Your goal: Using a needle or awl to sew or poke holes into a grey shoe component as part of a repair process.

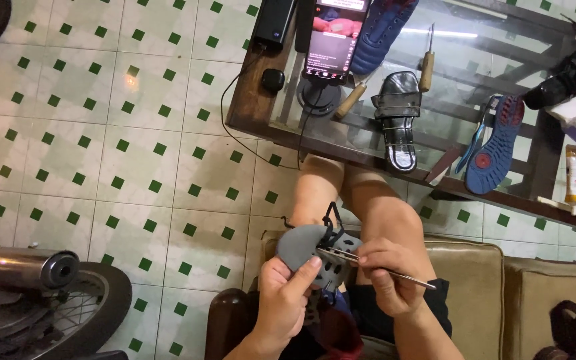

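I sit with my knees over a tiled floor. My left hand (285,297) grips a grey shoe (311,248) with black laces from below, thumb pressed on its toe. My right hand (387,275) pinches a thin metal tool (375,265) that looks like scissors or tweezers, its tip lying on the shoe's upper near the lace holes. The shoe rests above my lap, tilted toward me.
A glass-topped wooden table (255,107) stands ahead with a phone on a stand (331,40), a black sandal (398,120), blue shoe soles (495,143), awls with wooden handles (426,67) and bottles. A motorbike wheel and exhaust (41,287) lie at left. Tan cushions (495,287) are under me.
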